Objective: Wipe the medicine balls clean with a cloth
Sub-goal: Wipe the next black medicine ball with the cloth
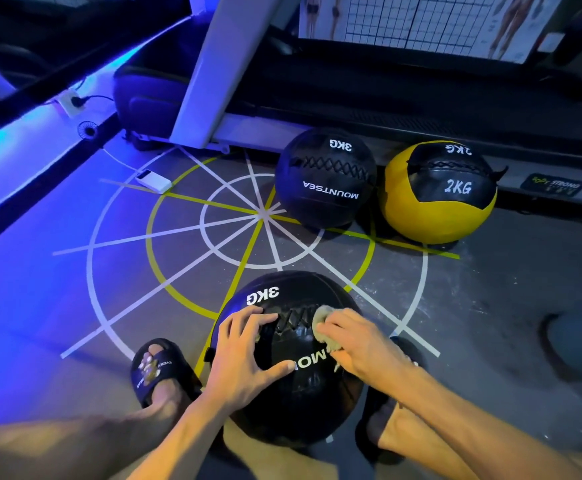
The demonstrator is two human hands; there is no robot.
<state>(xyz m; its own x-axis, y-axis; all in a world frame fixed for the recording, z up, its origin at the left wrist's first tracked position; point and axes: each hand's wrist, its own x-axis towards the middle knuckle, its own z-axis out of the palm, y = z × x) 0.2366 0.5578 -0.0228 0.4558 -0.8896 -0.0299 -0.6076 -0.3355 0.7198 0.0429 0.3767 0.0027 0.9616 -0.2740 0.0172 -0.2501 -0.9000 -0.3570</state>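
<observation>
A black 3KG medicine ball (293,386) sits on the floor between my feet. My left hand (248,348) rests spread on its top left, fingers by the lacing, thumb reaching toward the white lettering. My right hand (358,341) presses a small pale cloth (322,323) against the ball's upper right, beside the lacing; the fingers curl over the cloth. Farther back stand a second black 3KG ball (324,178) marked MOUNTSEA and a yellow-and-black 2KG ball (438,192), side by side.
A treadmill base (455,109) with a white upright (220,64) runs behind the two far balls. A white power bank (153,181) with a cable lies on the floor at left. Taped circles and lines (261,216) mark the grey floor. My sandalled feet flank the near ball.
</observation>
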